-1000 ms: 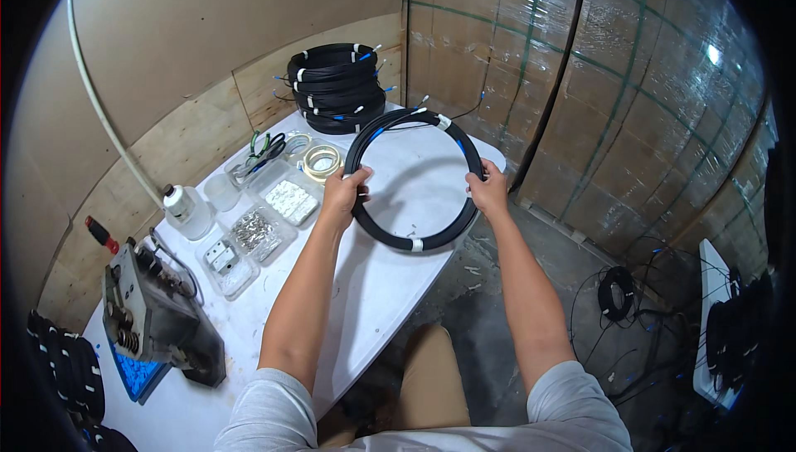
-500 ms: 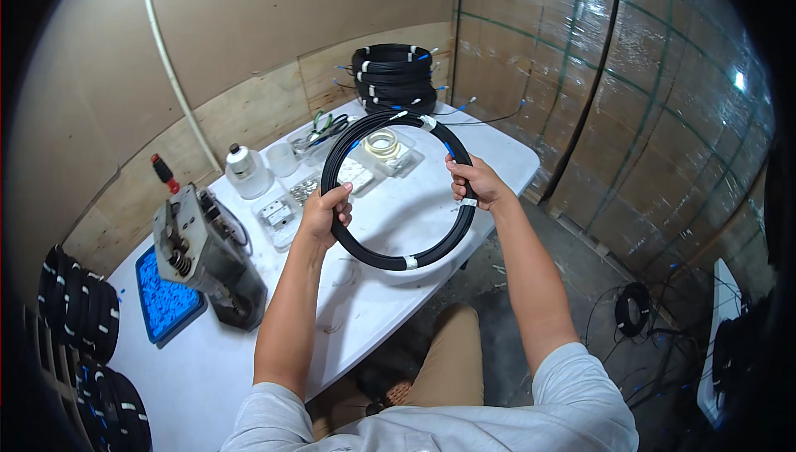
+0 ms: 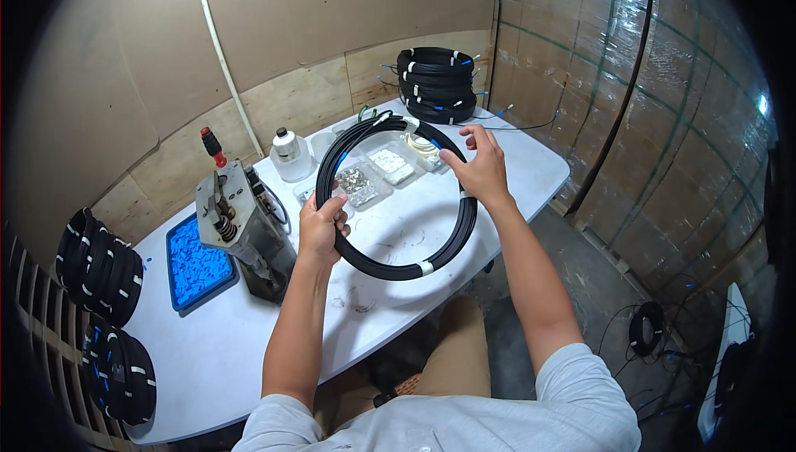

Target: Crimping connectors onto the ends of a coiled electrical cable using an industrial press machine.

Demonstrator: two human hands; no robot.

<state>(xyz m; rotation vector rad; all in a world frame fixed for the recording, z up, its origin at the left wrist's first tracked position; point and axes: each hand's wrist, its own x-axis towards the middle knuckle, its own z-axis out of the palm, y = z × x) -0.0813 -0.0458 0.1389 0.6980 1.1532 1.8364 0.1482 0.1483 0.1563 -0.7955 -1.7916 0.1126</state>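
A ring-shaped coil of black cable (image 3: 390, 271), bound with white tape bands, is held up tilted above the white table. My left hand (image 3: 319, 232) is closed around its left side, thumb on the inner edge. My right hand (image 3: 483, 174) is at the coil's upper right, thumb and fingers apart; the thumb is by the rim near a blue piece, and I cannot tell if it touches. A white connector end (image 3: 382, 119) shows at the top of the coil.
Behind the coil are trays of small metal parts (image 3: 358, 187) and white pieces (image 3: 391, 165). A bottle (image 3: 287, 147), a metal press (image 3: 249, 228) and a blue tray of blue sleeves (image 3: 199, 263) stand left. Stacked coils sit at the back (image 3: 437, 87) and far left (image 3: 99, 265).
My right hand has let go of the coil's right side and opened its fingers. The left hand keeps its grip. The view has shifted, so the table's things appear farther right.
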